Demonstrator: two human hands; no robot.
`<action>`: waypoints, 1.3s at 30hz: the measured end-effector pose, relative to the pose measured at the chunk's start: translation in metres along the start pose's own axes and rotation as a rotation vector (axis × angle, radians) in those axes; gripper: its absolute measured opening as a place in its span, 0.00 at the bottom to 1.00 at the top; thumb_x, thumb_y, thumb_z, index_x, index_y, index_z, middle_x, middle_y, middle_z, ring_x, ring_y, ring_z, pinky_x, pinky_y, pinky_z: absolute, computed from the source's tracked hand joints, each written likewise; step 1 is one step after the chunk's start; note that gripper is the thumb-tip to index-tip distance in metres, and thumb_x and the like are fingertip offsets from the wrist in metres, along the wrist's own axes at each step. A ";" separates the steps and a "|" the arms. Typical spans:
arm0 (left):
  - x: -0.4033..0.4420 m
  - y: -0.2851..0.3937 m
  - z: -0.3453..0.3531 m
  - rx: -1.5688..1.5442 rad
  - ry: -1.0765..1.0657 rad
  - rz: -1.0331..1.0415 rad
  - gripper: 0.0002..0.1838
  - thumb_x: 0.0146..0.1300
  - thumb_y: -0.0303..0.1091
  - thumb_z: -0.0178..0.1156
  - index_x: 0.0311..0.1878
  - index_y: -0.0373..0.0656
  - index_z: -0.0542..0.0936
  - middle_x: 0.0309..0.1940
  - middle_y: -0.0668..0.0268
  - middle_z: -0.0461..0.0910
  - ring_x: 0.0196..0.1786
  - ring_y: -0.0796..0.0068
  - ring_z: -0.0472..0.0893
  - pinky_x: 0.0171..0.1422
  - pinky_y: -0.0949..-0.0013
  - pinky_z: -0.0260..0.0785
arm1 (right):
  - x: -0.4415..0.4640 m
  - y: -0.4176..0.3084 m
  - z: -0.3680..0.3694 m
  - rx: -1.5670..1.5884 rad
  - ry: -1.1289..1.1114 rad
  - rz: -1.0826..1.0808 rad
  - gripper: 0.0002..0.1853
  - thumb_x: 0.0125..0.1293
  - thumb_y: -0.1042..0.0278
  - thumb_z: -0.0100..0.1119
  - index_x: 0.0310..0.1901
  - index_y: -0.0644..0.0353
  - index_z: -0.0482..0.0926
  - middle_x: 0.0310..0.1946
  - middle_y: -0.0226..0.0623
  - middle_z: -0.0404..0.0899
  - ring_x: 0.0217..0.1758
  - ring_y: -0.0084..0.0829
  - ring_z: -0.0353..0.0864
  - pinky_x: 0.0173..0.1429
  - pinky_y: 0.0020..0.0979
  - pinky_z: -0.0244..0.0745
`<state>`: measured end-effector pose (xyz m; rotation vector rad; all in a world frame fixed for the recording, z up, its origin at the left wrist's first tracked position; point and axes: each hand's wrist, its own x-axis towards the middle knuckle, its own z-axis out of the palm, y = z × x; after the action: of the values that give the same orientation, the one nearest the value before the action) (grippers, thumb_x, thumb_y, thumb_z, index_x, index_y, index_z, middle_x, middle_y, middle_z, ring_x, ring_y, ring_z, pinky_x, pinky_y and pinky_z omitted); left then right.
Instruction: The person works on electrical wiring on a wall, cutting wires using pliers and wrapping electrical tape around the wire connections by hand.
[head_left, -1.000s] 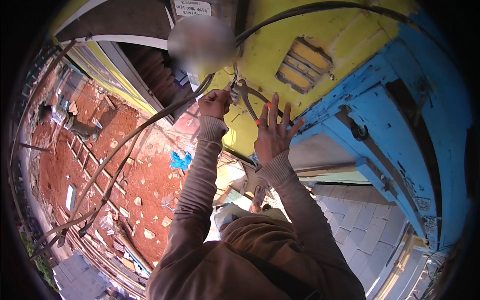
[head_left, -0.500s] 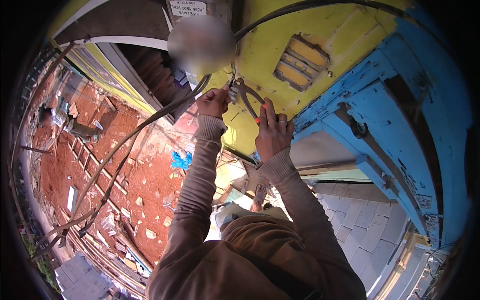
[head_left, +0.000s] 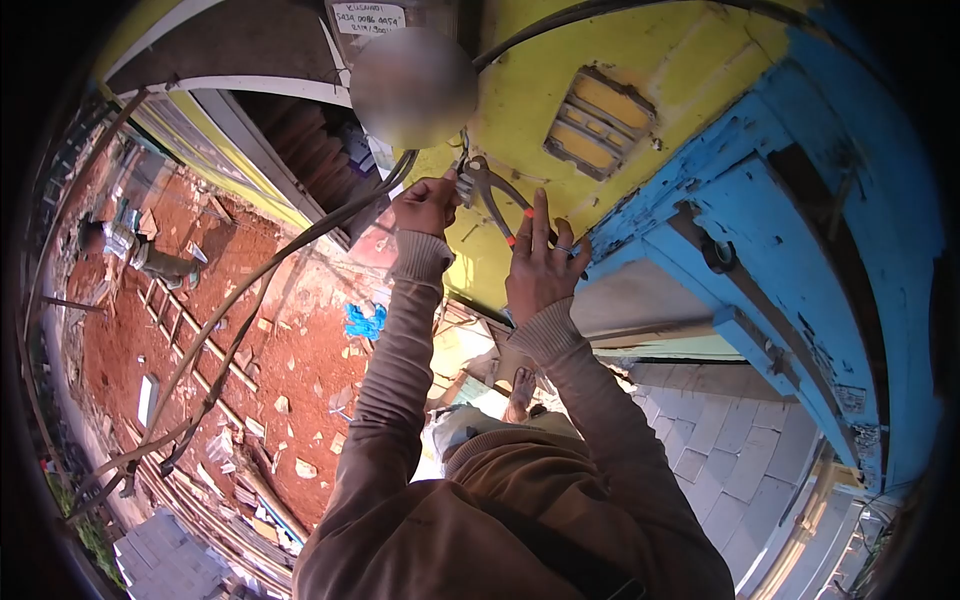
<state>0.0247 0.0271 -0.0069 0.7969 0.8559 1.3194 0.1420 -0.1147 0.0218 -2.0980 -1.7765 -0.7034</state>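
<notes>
My left hand point(head_left: 424, 206) is raised against the yellow wall, its fingers pinched at a small grey ribbed piece point(head_left: 465, 188) beside thin dark wires point(head_left: 463, 150). What exactly sits between the fingertips is partly hidden. In my right hand point(head_left: 543, 270) is a pair of pliers point(head_left: 492, 192) with dark handles and orange-red marks. The index finger stretches up along a handle while the other fingers curl. The plier jaws are beside the grey piece, just right of my left fingertips. Whether they grip it, I cannot tell.
Thick black cables point(head_left: 340, 215) sweep across the left side. A vent point(head_left: 600, 122) is set in the yellow wall; blue boards point(head_left: 740, 230) stand at right. Below are a bamboo ladder point(head_left: 185, 330), red soil with rubble point(head_left: 300, 400) and grey paving point(head_left: 720, 440). Another person point(head_left: 140, 250) is far left.
The fingers of my right hand have shifted on the pliers, with the index finger standing straighter. My left hand stays in nearly the same place.
</notes>
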 end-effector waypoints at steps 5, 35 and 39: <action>0.000 0.000 -0.001 -0.002 -0.008 -0.002 0.13 0.64 0.30 0.69 0.24 0.37 0.80 0.18 0.65 0.77 0.13 0.85 0.62 0.18 0.76 0.47 | 0.002 -0.001 -0.003 -0.056 0.019 -0.016 0.20 0.63 0.67 0.59 0.54 0.68 0.82 0.78 0.33 0.55 0.62 0.44 0.69 0.69 0.64 0.55; 0.002 0.002 0.000 0.002 0.030 -0.032 0.13 0.62 0.30 0.70 0.23 0.38 0.80 0.18 0.64 0.78 0.13 0.85 0.62 0.17 0.76 0.48 | 0.004 0.005 0.024 0.031 -0.033 0.197 0.13 0.60 0.71 0.64 0.39 0.59 0.68 0.34 0.44 0.75 0.38 0.46 0.83 0.40 0.43 0.78; 0.003 0.000 -0.002 -0.003 0.025 -0.027 0.13 0.62 0.30 0.70 0.23 0.37 0.80 0.18 0.64 0.78 0.13 0.85 0.62 0.17 0.76 0.47 | 0.005 0.007 0.024 0.150 -0.058 0.188 0.11 0.61 0.68 0.63 0.38 0.59 0.69 0.32 0.42 0.75 0.34 0.42 0.84 0.35 0.41 0.80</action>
<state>0.0233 0.0297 -0.0083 0.7657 0.8810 1.3092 0.1540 -0.0993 0.0054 -2.1661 -1.5794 -0.4491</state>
